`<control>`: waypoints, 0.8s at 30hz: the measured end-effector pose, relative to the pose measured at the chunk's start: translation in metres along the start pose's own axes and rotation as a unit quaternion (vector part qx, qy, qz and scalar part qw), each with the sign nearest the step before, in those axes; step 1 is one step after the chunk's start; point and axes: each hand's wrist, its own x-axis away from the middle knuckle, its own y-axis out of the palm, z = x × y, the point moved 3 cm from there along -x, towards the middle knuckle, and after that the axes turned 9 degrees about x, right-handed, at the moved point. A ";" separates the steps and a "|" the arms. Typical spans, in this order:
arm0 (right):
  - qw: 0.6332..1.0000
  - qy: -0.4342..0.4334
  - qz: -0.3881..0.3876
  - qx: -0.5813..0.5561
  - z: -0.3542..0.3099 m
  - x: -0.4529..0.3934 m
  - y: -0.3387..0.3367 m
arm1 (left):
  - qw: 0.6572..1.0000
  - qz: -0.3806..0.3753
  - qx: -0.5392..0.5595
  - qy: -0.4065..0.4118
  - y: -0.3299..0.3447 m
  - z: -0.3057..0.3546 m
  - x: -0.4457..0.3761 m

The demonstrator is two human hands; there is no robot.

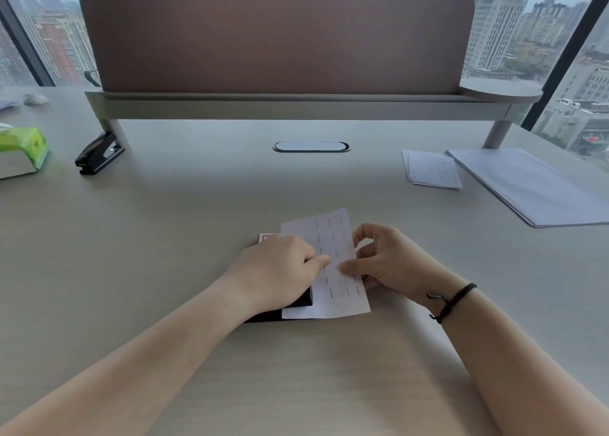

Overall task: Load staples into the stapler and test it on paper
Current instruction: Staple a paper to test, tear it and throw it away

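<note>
In the head view, a sheet of paper (329,264) marked with rows of staples is held low over the middle of the desk (197,211), well back from its near edge. The right hand (389,261) has its grip closed on the sheet's right edge, thumb on top and fingers curled behind. The left hand (280,271) rests curled on a black stapler (301,301), its fingertip touching the paper; whether the fingers wrap the stapler cannot be told, as most of it is hidden under hand and sheet. A small box (265,238) is seen just behind the left hand; its contents are not visible. Bare desk surface is left on both sides of the hands and between them and the divider panel (276,40) standing across the far side. Two staplers are counted: the one under the hand and a second black stapler (99,154) lying far left beside the panel's leg. Three lots of paper are counted: the held sheet, a small stapled stack (431,169) far right, and a larger stack (534,188) just beside it, reaching the right frame edge. A green tissue pack (23,149) sits at the left edge. A black bracelet (453,302) is worn on the right wrist.
</note>
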 end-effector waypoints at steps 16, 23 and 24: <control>0.997 0.006 -0.040 -0.069 0.001 -0.001 0.002 | 0.980 -0.020 -0.191 0.045 0.013 0.007 0.004; 0.999 -0.009 -0.027 -0.036 0.000 -0.001 0.006 | 0.984 -0.022 -0.175 0.031 0.009 0.010 0.005; 0.999 -0.012 -0.023 -0.029 0.000 -0.001 0.006 | 0.986 -0.017 -0.166 0.029 0.009 0.010 0.007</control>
